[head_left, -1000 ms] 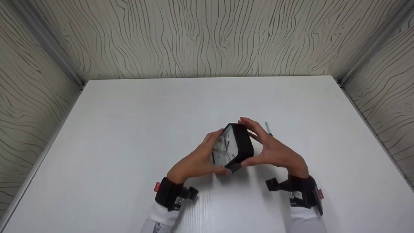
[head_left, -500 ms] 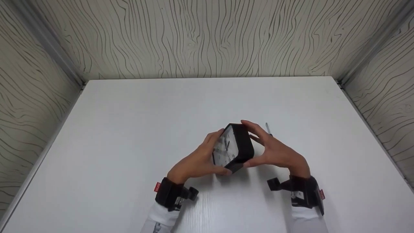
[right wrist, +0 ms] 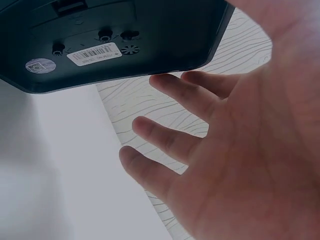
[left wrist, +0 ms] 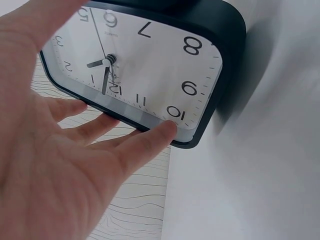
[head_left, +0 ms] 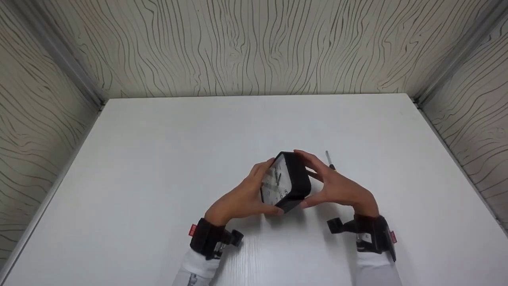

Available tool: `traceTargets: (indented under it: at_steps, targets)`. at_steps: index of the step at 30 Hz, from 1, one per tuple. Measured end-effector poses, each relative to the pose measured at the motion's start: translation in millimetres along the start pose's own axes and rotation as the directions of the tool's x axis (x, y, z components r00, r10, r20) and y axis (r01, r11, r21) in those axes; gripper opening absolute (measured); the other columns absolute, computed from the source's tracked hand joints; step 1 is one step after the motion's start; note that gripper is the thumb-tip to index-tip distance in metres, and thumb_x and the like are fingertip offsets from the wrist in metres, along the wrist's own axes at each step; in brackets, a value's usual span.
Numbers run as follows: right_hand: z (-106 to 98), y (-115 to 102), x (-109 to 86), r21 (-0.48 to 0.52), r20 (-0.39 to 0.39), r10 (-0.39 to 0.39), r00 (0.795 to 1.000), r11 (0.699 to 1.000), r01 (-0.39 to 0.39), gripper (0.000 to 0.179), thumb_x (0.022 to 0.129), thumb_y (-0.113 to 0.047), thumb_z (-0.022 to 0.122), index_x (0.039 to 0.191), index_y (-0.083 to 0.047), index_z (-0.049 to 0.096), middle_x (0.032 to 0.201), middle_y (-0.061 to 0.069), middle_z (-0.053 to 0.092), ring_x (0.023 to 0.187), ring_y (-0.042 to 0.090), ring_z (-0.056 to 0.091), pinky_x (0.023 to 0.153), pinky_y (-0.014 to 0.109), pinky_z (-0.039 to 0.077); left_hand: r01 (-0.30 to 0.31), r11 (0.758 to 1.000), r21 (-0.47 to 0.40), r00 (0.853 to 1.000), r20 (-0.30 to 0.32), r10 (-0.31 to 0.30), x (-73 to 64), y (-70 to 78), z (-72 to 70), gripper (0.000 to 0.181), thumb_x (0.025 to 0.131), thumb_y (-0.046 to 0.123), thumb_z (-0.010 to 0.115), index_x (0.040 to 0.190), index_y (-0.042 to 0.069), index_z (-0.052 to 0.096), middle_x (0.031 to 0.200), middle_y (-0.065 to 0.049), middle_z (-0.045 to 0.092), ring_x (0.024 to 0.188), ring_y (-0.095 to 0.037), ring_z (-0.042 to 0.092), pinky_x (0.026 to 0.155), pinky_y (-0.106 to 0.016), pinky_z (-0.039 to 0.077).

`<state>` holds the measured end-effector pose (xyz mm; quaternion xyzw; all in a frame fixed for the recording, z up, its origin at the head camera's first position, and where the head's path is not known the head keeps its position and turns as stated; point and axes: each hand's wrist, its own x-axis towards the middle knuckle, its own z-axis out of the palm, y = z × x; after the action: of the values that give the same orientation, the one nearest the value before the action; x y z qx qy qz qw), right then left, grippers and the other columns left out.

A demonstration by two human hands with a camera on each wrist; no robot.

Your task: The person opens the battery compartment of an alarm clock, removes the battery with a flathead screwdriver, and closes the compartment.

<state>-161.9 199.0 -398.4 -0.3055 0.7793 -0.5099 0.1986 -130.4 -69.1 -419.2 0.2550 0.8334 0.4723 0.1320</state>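
A black alarm clock (head_left: 300,174), squarish with rounded corners, is tilted with its white face turned left. My left hand (head_left: 244,196) grips it, fingers along the upper edge and thumb at the lower edge. On the other side, my right hand (head_left: 337,184) spans the clock, fingers at the top and thumb by the bottom. In the right wrist view, the clock's back (right wrist: 165,40) carries small knobs and a barcode label (right wrist: 95,53); two fingertips meet its edge while two other fingers stand off it. Whether the clock touches the table cannot be told.
Behind the right hand lies a screwdriver (head_left: 330,161), its handle partly hidden. Everything rests over a white table (head_left: 158,159), with wood-grain patterned panels (head_left: 254,47) standing at the back and both sides. Wrist camera mounts (head_left: 208,238) are strapped to both wrists.
My right fingers slid slightly off along the clock's top edge, then came back, and the right thumb sits a little lower and farther right. The clock and left hand stay almost still.
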Motion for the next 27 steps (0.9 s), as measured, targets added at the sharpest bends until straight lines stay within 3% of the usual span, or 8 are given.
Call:
traceTargets:
  at_steps: [3,10,17,22,27]
  targets:
    - [1.6,2.4,1.6,0.015,0.019,0.017,1.000,1.000,-0.017,0.115,0.067,-0.011,0.089,0.155,-0.030,0.016,0.159,-0.005,0.024,0.149,0.025,0.021,0.117,0.057,0.024,0.001,1.000,-0.012,1.000,0.001,-0.001,0.0,-0.5,0.2,0.115,0.071,0.041,0.085,0.155,0.032,0.008,0.152,0.005,0.026,0.131,-0.016,0.039,0.108,-0.036,0.040]
    - [8.1,10.0,7.3,0.053,0.064,0.064,0.996,0.996,-0.067,0.111,0.065,-0.010,0.089,0.151,-0.030,0.023,0.156,-0.002,0.029,0.142,0.026,0.031,0.115,0.056,0.026,0.000,1.000,-0.029,1.000,0.002,0.000,-0.7,-1.2,0.9,0.114,0.071,0.040,0.085,0.155,0.034,0.008,0.152,0.006,0.026,0.131,-0.017,0.039,0.108,-0.037,0.040]
    - [14.6,19.2,11.1,0.021,0.104,0.080,0.991,0.996,-0.082,0.106,0.065,-0.015,0.090,0.148,-0.027,0.027,0.144,0.006,0.042,0.127,0.025,0.041,0.107,0.028,0.036,-0.008,1.000,-0.014,1.000,-0.002,0.008,-1.1,-1.0,1.0,0.115,0.072,0.040,0.085,0.156,0.033,0.007,0.153,0.006,0.025,0.134,-0.017,0.038,0.109,-0.040,0.040]
    - [18.5,24.9,13.4,0.063,0.139,0.076,0.987,0.994,-0.085,0.092,0.067,-0.010,0.088,0.143,-0.017,0.036,0.133,0.009,0.050,0.116,0.024,0.048,0.097,0.024,0.044,-0.021,1.000,-0.007,1.000,-0.007,0.021,-1.0,-1.1,1.1,0.117,0.071,0.040,0.085,0.156,0.029,0.007,0.153,0.005,0.026,0.134,-0.016,0.039,0.110,-0.041,0.040]
    - [23.0,27.0,16.2,0.092,0.193,0.088,0.977,0.990,-0.108,0.087,0.070,-0.008,0.086,0.142,-0.011,0.038,0.131,0.009,0.054,0.114,0.021,0.051,0.097,0.024,0.045,-0.030,1.000,0.000,1.000,-0.008,0.030,-1.4,-0.7,0.5,0.117,0.071,0.040,0.085,0.156,0.029,0.005,0.152,0.004,0.026,0.132,-0.016,0.039,0.109,-0.040,0.040]
